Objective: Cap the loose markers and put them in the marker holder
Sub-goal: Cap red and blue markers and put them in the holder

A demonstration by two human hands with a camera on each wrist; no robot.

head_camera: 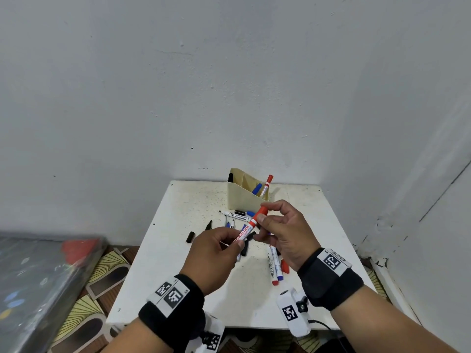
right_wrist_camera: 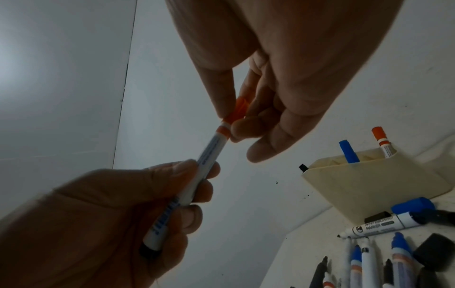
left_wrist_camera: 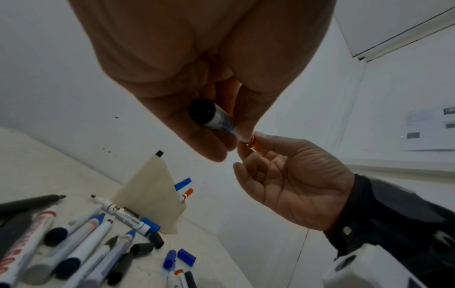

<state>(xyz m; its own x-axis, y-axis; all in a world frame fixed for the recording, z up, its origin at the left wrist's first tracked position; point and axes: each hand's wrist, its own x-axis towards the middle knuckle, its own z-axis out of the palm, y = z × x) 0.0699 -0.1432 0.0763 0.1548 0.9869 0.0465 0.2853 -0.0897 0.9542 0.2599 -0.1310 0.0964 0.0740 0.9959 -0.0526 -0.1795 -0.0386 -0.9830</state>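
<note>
A red whiteboard marker [head_camera: 248, 226] is held slanted above the white table [head_camera: 178, 276]. My left hand [head_camera: 235, 242] grips its white barrel [right_wrist_camera: 197, 175] near the tail end. My right hand [head_camera: 263, 219] pinches the red cap [head_camera: 262, 211], which sits on the marker's upper end [right_wrist_camera: 236, 112]. Behind them stands the cream marker holder [head_camera: 240, 198], which holds a red-capped marker [head_camera: 267, 185], a blue one [head_camera: 257, 188] and a black one [head_camera: 230, 177]. Several uncapped markers [left_wrist_camera: 81, 243] and loose caps [left_wrist_camera: 185, 257] lie on the table under my hands.
An uncapped black marker [head_camera: 234, 214] lies right before the holder. A black cap [head_camera: 190, 236] lies apart on the left, and more markers [head_camera: 274, 263] lie under my right wrist. Walls close the table in at the back and right. A plastic-wrapped bundle [head_camera: 38, 289] lies on the floor at left.
</note>
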